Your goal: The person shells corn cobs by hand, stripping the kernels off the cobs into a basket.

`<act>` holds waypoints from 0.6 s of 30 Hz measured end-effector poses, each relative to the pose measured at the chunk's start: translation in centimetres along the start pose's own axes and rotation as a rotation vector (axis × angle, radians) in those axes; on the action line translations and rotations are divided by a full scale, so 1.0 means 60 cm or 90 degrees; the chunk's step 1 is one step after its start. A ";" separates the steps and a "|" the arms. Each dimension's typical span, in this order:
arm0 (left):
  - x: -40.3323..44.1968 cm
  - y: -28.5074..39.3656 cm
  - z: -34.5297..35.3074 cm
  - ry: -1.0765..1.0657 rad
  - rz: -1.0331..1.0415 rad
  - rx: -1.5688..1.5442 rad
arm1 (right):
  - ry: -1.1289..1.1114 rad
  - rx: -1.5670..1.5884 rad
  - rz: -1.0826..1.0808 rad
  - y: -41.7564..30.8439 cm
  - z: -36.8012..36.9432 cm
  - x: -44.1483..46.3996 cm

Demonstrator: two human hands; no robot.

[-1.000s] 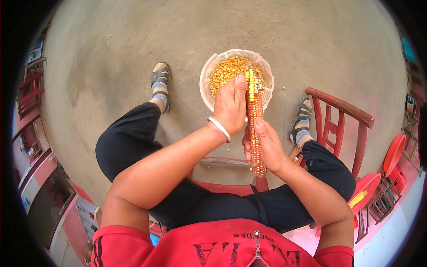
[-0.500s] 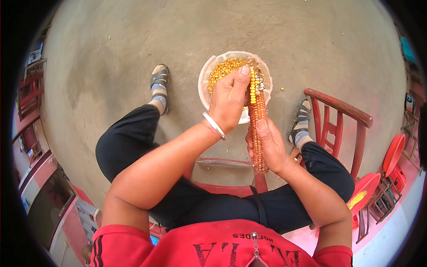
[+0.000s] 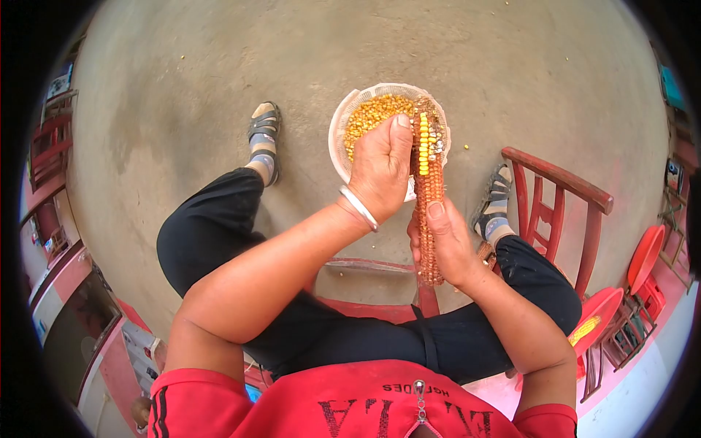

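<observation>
Corn cob (image 3: 431, 191) held in both hands over the near right side of a pale, round, slatted basket (image 3: 338, 139); its far end is above the basket, its near end reaches back past the rim toward the lap. Cob mostly reddish brown and bare; one straight row of yellow kernels (image 3: 423, 143) stands at the upper part, a few whitish ones just right of it. Left hand (image 3: 380, 168) at the upper part, closed against the cob's left side, thumb laid lengthwise near the yellow row; its other fingers are curled and mostly hidden, so their exact hold cannot be told. White bracelet (image 3: 358, 209) on that wrist. Right hand (image 3: 447, 244) lower down, closed round the cob, thumb on top, fingertips showing at the left edge. Loose yellow kernels (image 3: 376, 115) lie inside the basket, which sits on the bare floor (image 3: 314, 44) between two sandalled feet. One stray kernel (image 3: 466, 147) just right of the basket. Red wooden chair (image 3: 558, 179) beside the right foot (image 3: 496, 193); brown cobs (image 3: 485, 252), partly hidden, near the right knee. Far right: a red dish (image 3: 600, 310) with yellow corn (image 3: 584, 331) in it.
</observation>
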State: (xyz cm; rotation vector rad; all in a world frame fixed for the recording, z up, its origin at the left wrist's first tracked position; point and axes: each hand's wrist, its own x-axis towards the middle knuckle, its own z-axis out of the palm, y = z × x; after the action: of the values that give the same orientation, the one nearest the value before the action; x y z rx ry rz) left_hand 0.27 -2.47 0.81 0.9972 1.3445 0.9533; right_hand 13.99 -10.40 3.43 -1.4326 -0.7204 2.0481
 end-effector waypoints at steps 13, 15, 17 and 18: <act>0.028 0.024 -0.033 -0.163 -0.057 -0.189 | 0.060 -0.175 -0.082 -0.027 -0.012 0.015; 0.024 0.044 -0.024 -0.128 -0.073 -0.132 | 0.066 -0.204 -0.085 -0.027 -0.012 0.015; 0.022 0.051 -0.015 -0.092 -0.089 -0.075 | 0.067 -0.213 -0.086 -0.030 -0.010 0.014; 0.021 0.046 -0.012 -0.086 -0.077 -0.094 | 0.067 -0.223 -0.087 -0.030 -0.009 0.014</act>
State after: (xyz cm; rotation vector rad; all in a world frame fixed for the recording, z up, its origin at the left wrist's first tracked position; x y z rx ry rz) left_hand -0.39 -0.42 3.07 0.8425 1.1905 0.8658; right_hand 14.48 -8.46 3.98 -1.6166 -1.1411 1.7891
